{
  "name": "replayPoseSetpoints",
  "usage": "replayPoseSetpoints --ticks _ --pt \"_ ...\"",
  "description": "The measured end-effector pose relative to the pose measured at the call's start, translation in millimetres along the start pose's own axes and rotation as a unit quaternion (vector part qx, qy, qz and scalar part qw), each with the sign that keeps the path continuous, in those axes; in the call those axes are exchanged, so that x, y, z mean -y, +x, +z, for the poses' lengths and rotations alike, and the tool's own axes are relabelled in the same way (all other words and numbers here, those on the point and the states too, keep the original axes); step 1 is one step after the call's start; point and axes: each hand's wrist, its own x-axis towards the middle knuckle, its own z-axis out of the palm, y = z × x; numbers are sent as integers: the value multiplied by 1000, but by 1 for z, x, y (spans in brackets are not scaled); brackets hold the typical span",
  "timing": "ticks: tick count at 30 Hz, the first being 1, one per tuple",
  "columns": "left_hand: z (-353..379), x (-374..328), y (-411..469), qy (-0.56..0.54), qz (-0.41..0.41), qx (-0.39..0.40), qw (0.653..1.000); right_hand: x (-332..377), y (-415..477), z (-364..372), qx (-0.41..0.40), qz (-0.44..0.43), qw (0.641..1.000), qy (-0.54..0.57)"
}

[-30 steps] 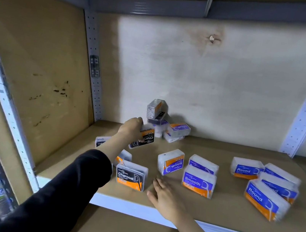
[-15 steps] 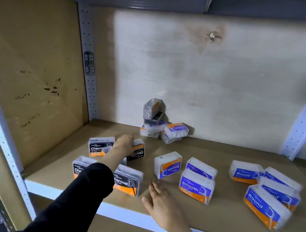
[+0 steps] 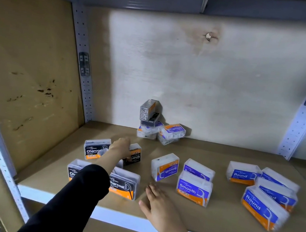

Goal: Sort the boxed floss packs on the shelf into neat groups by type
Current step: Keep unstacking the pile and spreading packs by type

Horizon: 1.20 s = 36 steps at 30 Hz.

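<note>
The tan wooden shelf [image 3: 201, 220] with its pale metal frame carries every floss pack. On its right side four clear plastic Round boxes [image 3: 243, 175] with blue-and-orange labels sit close together. On the left three clear plastic Charcoal boxes [image 3: 124, 184] with black-and-orange labels stand upright, two near the front edge and one behind. In the middle two Smooth boxes [image 3: 193, 189] with blue-and-orange labels stand one behind the other, and a third Smooth box [image 3: 165, 167] stands on end just left of them, its label sideways. Against the back panel lies a small heap [image 3: 156, 128] of mixed boxes. The left hand [image 3: 120, 147], in a black sleeve [image 3: 75, 194], reaches in among the Charcoal group. Its fingers curl over the left end of a tilted Charcoal box [image 3: 134, 156], which sits just right of the rear one. The right hand [image 3: 158, 205] lies flat on the board near the front edge, fingers straight, between the front Charcoal and Smooth boxes.
</note>
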Motion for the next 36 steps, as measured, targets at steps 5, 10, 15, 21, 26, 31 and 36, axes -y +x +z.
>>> replayPoseSetpoints --ticks 5,10,15,21,26,31,36 --pt "-7 -1 -2 5 3 6 1000 0 -1 0 3 0 1000 -4" --pt "-15 -5 -6 3 12 0 1000 3 -3 -4 4 9 1000 2" --pt "-22 -8 -16 -15 21 -10 1000 7 -4 -8 37 27 999 6" --pt "-31 -13 -30 -21 36 -15 999 10 -4 -13 33 25 999 -15" --pt "-40 -14 -34 -37 46 -33 998 15 -6 -26 -2 40 999 -25" --pt "-56 -16 -32 -42 64 -51 996 14 3 -47 -35 24 999 11" --pt "-73 -21 -27 -39 84 -63 994 8 16 -80 -102 34 993 49"
